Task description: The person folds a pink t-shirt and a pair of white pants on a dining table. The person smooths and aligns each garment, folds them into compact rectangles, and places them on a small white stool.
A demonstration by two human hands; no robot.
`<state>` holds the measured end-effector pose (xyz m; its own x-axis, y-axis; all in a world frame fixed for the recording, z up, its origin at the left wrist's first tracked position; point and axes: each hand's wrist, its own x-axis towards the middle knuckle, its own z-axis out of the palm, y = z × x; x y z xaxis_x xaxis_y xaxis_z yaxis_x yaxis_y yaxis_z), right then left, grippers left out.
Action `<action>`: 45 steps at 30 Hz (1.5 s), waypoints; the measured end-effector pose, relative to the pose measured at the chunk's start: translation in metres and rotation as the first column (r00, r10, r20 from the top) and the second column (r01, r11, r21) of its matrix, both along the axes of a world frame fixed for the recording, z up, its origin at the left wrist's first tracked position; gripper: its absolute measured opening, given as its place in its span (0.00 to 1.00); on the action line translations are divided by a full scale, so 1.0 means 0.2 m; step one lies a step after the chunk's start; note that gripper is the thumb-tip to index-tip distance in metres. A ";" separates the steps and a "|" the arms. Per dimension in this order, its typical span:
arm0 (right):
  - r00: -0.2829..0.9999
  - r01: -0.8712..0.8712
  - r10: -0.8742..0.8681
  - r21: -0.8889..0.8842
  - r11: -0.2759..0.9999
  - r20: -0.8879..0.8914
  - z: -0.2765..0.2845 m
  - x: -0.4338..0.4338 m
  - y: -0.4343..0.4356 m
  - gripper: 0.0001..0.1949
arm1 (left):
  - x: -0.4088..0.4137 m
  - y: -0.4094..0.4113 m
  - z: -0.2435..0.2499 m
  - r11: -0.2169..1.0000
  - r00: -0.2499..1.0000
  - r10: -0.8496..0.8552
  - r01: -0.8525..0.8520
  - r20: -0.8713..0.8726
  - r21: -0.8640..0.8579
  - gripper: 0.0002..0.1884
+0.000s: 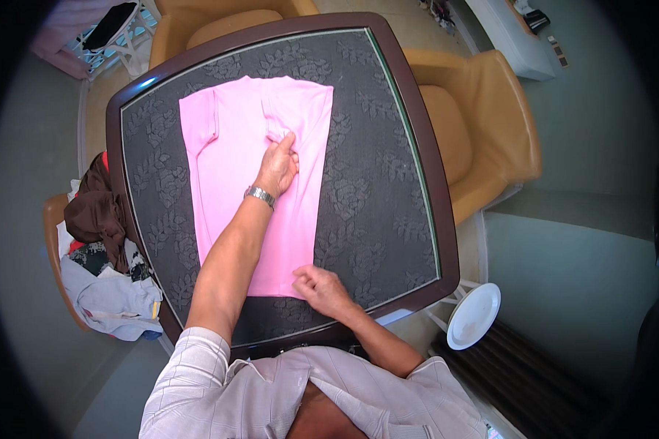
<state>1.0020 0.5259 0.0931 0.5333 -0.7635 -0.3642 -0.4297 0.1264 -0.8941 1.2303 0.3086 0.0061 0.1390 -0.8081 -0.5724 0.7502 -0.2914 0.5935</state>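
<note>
A pink short-sleeved shirt (236, 148) lies face down or folded on the glass-topped table, its sides and both sleeves turned inward. My left hand (279, 164), with a metal-band watch (260, 196) on the wrist, reaches across the shirt. Its thumb and curled fingers grip the cloth at the cuff of the right-side sleeve (294, 110). At the shirt's near right corner, my right hand (325, 291) rests with bent fingers against the hem. Whether those fingers pinch the cloth is hidden.
The table has a dark wooden frame (445, 230) around a dark floral top. Piled clothes (112, 291) fill a chair at the left edge. Tan armchairs (505, 126) stand at the right and far sides. A white round stool (474, 316) is at the near right corner.
</note>
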 end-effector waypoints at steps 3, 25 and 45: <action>0.992 0.095 -0.105 -0.128 0.987 -0.075 -0.02 0.00 -0.29 0.11 | -0.01 0.02 0.08 0.999 0.999 0.021 -0.022 -0.035 -0.032 0.11; 0.932 -0.139 -0.167 -0.742 0.656 -0.322 -0.31 0.40 -1.16 0.25 | 0.13 -0.04 0.07 0.971 0.943 0.198 -0.226 -0.268 -0.076 0.22; 0.959 -0.112 -0.160 -0.828 0.549 -0.236 -0.26 0.51 -1.33 0.28 | 0.32 -0.16 0.11 0.999 0.979 -0.046 0.045 0.199 0.013 0.10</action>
